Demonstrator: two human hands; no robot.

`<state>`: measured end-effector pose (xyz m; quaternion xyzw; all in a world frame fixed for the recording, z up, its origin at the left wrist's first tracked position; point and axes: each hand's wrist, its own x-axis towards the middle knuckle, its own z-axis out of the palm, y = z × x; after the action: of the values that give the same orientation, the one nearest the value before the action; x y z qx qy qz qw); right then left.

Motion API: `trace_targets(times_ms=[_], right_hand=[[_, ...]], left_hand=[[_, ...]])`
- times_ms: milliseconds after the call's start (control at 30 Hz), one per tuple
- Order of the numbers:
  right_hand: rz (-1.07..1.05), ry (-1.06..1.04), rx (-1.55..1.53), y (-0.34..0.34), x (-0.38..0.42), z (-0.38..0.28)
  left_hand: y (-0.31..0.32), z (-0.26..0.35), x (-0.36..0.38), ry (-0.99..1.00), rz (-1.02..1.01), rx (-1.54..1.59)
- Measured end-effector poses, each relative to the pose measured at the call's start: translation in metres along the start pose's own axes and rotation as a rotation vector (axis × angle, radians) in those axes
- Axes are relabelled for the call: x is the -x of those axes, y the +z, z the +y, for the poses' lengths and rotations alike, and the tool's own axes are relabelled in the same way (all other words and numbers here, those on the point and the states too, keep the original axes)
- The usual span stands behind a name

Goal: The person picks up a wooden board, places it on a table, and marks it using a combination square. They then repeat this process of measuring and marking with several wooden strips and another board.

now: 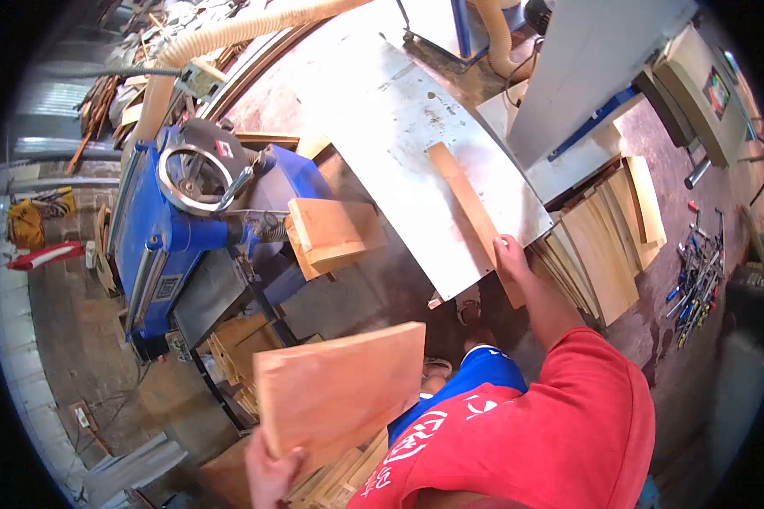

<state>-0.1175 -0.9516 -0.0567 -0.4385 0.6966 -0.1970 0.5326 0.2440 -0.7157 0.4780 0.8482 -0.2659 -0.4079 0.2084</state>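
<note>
My left hand (272, 471) is closed on the lower left corner of a wide, thick wooden board (339, 386), held up in front of my body. Some of its fingers are hidden behind the board. My right hand (509, 256) grips the near part of a long, narrow wooden strip (465, 197). The strip's far end lies over a pale, stained sheet-like work surface (399, 110), and its near end sticks out past the edge.
A blue machine with a handwheel (199, 176) stands at left, with stacked wood blocks (335, 236) beside it. Stacked planks (598, 242) are at right, near scattered clamp-like tools (700, 276). A ribbed hose (246, 27) crosses the top. More wood pieces (344, 475) lie below the board.
</note>
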Motion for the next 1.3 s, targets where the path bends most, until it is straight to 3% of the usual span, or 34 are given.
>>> trace_targets(times_ms=[67, 133, 200, 300, 333, 400, 467, 533, 600, 667, 767, 867, 900, 933, 967, 1000, 1033, 1067, 1100, 1167, 1300], right_hand=[[0.065, -0.016, 0.04, -0.025, 0.021, 0.012], [0.18, -0.02, 0.094, -0.045, 0.042, 0.029], [0.194, -0.042, 0.045, -0.057, 0.056, 0.048], [0.206, 0.056, 0.089, -0.066, 0.077, 0.041], [0.204, 0.04, 0.035, -0.061, 0.078, 0.048], [0.221, 0.044, -0.027, -0.043, 0.082, 0.058], [0.247, -0.078, -0.182, -0.027, 0.072, 0.054], [0.272, -0.172, -0.178, -0.012, 0.065, 0.04], [0.291, -0.045, -0.18, 0.001, 0.064, 0.009], [0.311, -0.087, -0.202, 0.022, 0.049, 0.012], [0.239, -0.06, -0.2, 0.037, 0.04, -0.005], [0.208, -0.028, -0.197, 0.052, 0.031, -0.014], [0.208, -0.033, -0.192, 0.056, 0.029, -0.018], [0.204, -0.034, -0.184, 0.056, 0.031, -0.022], [0.216, -0.03, 0.061, 0.051, 0.031, -0.026], [0.212, -0.027, 0.066, 0.049, 0.029, -0.026], [0.301, -0.125, 0.193, 0.046, 0.027, -0.025], [0.388, -0.225, 0.319, 0.045, 0.025, -0.025], [0.423, -0.251, 0.243, 0.049, 0.02, -0.02], [0.368, -0.249, 0.17, 0.06, 0.001, -0.013], [0.285, -0.216, 0.154, 0.074, -0.002, -0.038]], left_hand=[[-0.008, 0.012, -0.005, 0.158, 0.055, 0.147], [-0.004, -0.003, -0.023, 0.19, 0.014, 0.256], [0.027, -0.019, -0.044, 0.198, 0.203, 0.414], [0.111, -0.082, -0.118, 0.003, 0.278, 0.731], [0.145, -0.078, -0.142, -0.16, 0.223, 0.839], [0.209, -0.103, -0.208, -0.275, 0.105, 1.102], [0.265, -0.107, -0.253, -0.155, -0.08, 1.308], [0.31, -0.124, -0.29, -0.241, -0.127, 1.409], [0.341, -0.144, -0.311, -0.166, -0.12, 1.386], [0.354, -0.156, -0.32, -0.211, -0.146, 1.373], [0.366, -0.172, -0.333, -0.275, -0.206, 1.16], [0.36, -0.166, -0.338, -0.428, -0.651, 0.261], [0.358, -0.16, -0.339, -0.34, -0.744, 0.055], [0.354, -0.151, -0.337, -0.35, -0.744, 0.058], [0.352, -0.14, -0.336, -0.109, -0.627, -0.112], [0.35, -0.124, -0.335, 0.133, -0.501, -0.278], [0.347, -0.103, -0.331, 0.258, -0.35, -0.375], [0.354, -0.097, -0.34, 0.533, -0.235, -0.386], [0.361, -0.091, -0.349, 0.806, -0.113, -0.395], [0.373, -0.055, -0.357, 0.834, -0.16, -0.715], [0.4, -0.021, -0.385, 0.734, -0.349, -0.964]])
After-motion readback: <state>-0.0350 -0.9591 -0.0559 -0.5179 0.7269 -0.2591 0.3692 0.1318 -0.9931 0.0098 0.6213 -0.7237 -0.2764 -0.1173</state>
